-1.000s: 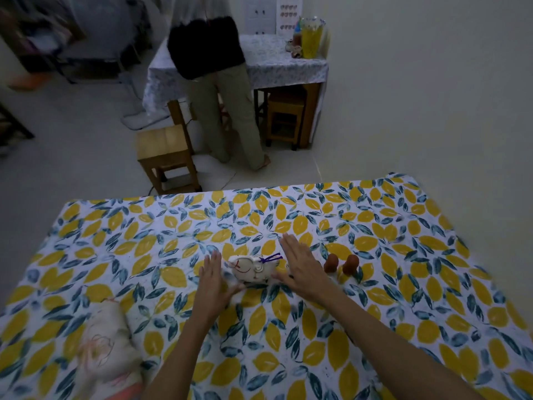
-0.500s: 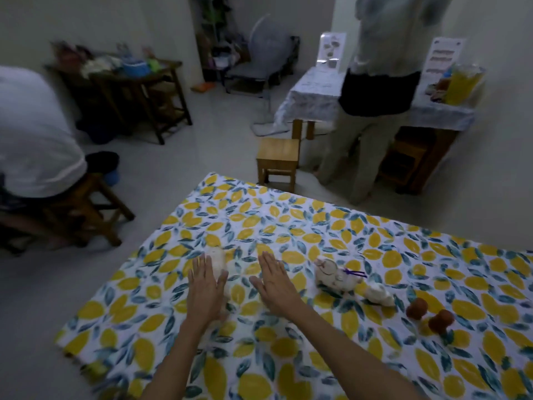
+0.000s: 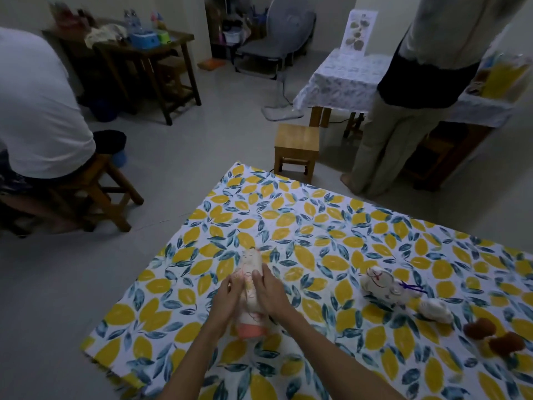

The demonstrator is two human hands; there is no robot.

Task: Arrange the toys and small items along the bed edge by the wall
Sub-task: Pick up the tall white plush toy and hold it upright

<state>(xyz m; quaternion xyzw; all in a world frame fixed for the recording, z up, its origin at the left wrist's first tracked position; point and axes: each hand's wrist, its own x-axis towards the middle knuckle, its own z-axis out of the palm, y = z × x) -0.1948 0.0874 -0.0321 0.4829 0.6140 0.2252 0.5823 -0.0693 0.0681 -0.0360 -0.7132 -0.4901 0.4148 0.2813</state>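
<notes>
A pale cloth doll (image 3: 250, 287) with a pink base lies lengthwise on the lemon-print bed cover (image 3: 331, 226). My left hand (image 3: 226, 298) presses its left side and my right hand (image 3: 271, 295) its right side, so both hands clasp it. To the right lies a white stuffed animal (image 3: 383, 287) with a purple ribbon. Beyond that toy rests a small white stuffed toy (image 3: 435, 310). Two reddish-brown round items (image 3: 493, 336) sit at the far right.
A small wooden stool (image 3: 297, 148) stands just past the bed's far edge. One person stands at a cloth-covered table (image 3: 343, 79) at the right. Another person sits on a wooden stool (image 3: 98, 194) at the left. A dark wooden table (image 3: 150, 62) is behind.
The view swung left from the white stuffed animal. My hands went from flat on the cover to clasping the cloth doll from both sides.
</notes>
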